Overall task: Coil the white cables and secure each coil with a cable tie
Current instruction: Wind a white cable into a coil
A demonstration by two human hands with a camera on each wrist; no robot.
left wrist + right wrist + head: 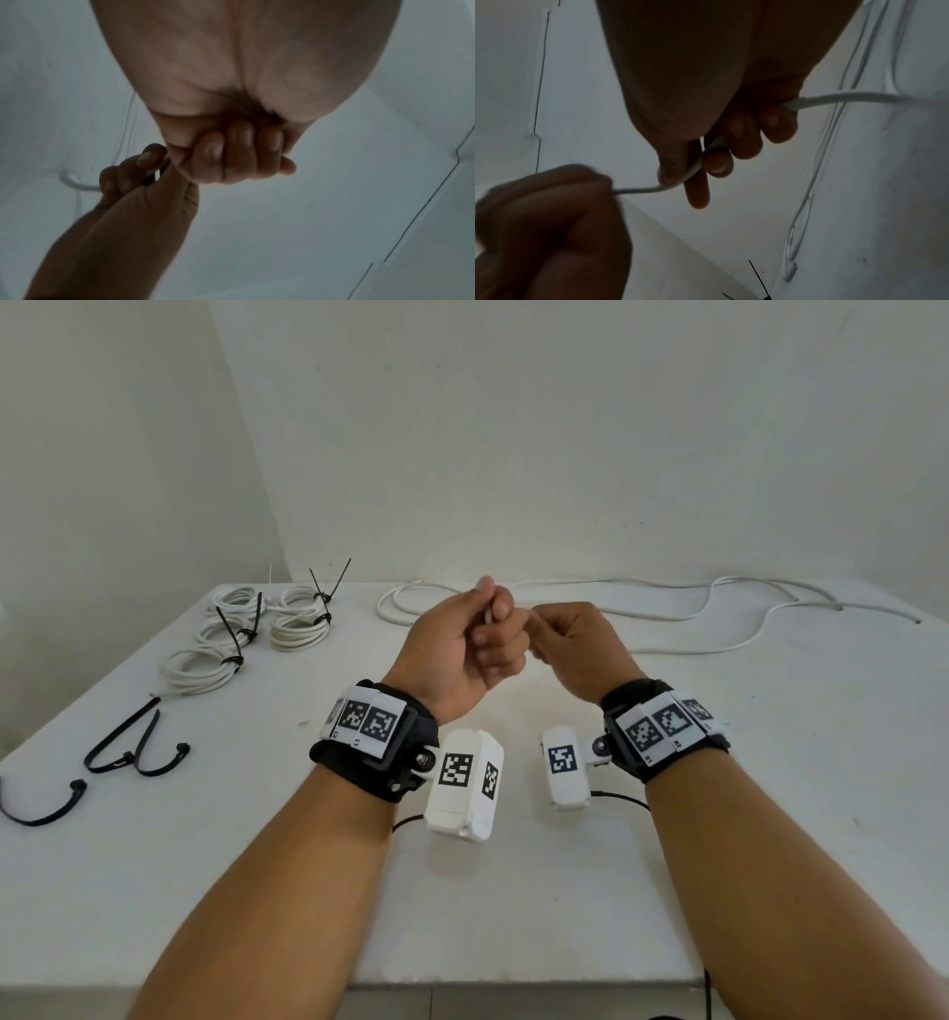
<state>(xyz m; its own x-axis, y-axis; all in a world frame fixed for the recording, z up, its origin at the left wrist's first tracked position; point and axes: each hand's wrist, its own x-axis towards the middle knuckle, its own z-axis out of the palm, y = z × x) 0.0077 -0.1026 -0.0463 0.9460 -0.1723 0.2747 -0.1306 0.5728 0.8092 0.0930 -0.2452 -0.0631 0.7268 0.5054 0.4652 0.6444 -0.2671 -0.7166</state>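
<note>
Both hands, left hand (pixel 462 644) and right hand (pixel 575 644), pinch the white cable (pixel 693 168); it looks light and bendy, best held near its end.

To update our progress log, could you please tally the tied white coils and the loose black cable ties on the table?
Tied white coils: 5
Loose black cable ties: 3
Total: 8

You work in a plain, bare room set up as a simple workstation: a white worktop (pixel 513 891) pushed into a corner of unadorned white walls (pixel 565 428), with bundled white cables (pixel 246 629) and black cable ties (pixel 133 752) laid out.
</note>
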